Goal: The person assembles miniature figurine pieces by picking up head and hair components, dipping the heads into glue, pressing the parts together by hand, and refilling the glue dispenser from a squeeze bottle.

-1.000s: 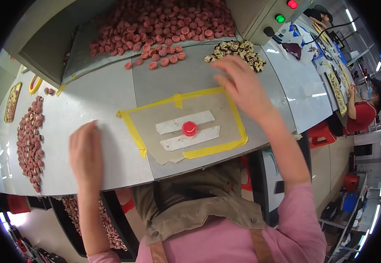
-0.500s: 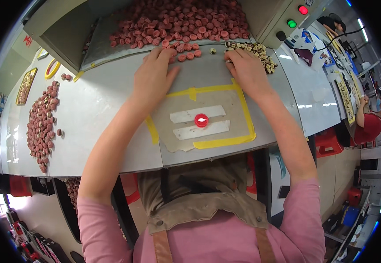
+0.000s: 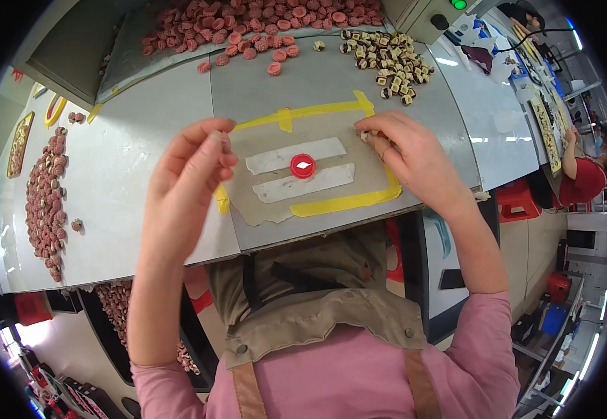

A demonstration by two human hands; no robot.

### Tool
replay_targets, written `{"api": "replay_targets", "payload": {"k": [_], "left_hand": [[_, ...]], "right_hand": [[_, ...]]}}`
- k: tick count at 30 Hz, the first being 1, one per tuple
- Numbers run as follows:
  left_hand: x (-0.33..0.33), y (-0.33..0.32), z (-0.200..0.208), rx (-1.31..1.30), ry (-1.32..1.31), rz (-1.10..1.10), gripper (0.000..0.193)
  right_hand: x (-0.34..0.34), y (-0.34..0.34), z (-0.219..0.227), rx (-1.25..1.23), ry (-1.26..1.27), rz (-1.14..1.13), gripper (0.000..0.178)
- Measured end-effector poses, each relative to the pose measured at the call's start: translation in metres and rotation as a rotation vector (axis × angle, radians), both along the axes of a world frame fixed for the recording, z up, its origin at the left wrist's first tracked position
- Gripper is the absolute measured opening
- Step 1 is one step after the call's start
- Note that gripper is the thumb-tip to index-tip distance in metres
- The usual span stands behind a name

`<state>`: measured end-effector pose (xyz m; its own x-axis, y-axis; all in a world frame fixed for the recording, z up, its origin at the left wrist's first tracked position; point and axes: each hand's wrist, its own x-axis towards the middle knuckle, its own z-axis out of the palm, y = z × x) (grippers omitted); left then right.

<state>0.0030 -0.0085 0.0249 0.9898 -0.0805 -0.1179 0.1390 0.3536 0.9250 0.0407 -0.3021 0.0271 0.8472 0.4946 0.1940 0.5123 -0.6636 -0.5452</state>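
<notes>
My left hand point(image 3: 181, 178) is raised over the left side of a taped cardboard sheet point(image 3: 247, 209), its thumb and fingers pinched on a small pink ridged cap point(image 3: 225, 144), mostly hidden by the fingertips. On the sheet's right side, my right hand point(image 3: 419, 157) grips a small cream-and-dark piece point(image 3: 367, 135) between its fingertips. Between the hands lies a round red disc point(image 3: 294, 174) with a white diamond-shaped middle. It sits between two white strips point(image 3: 296, 155) on the sheet. Yellow tape point(image 3: 345, 207) borders the sheet.
Beyond the sheet are a heap of pink caps point(image 3: 247, 24) and a pile of cream-and-dark pieces point(image 3: 387, 59). Joined pink-and-cream pieces point(image 3: 46, 202) lie at left. A grey metal housing point(image 3: 59, 56) flanks the heap. A person in red point(image 3: 583, 178) works far right.
Both hands have drawn back toward me from the heap and the pile. The left has come away with a pink cap, the right with a cream-and-dark piece. The view has shifted slightly.
</notes>
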Motion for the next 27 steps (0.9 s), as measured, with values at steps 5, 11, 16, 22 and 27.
{"api": "replay_targets", "payload": {"k": [5,11,16,22,27], "left_hand": [[-0.027,-0.017,-0.013,-0.283,0.036,-0.035,0.027],[-0.034,-0.024,-0.025,-0.447,0.154,-0.081,0.032],[-0.036,-0.014,-0.031,-0.493,0.098,-0.11,0.037],[-0.037,-0.011,-0.032,-0.547,0.111,-0.12,0.038],[-0.039,-0.009,-0.032,-0.556,0.109,-0.093,0.037]], "right_hand": [[0.005,0.014,-0.009,0.001,-0.14,-0.017,0.017],[0.007,0.024,-0.009,-0.019,-0.121,-0.013,0.019],[0.006,0.027,-0.005,-0.044,-0.126,0.024,0.019],[0.006,0.032,-0.002,-0.132,-0.14,-0.025,0.015],[-0.008,0.058,0.013,-0.012,-0.025,-0.013,0.014]]}}
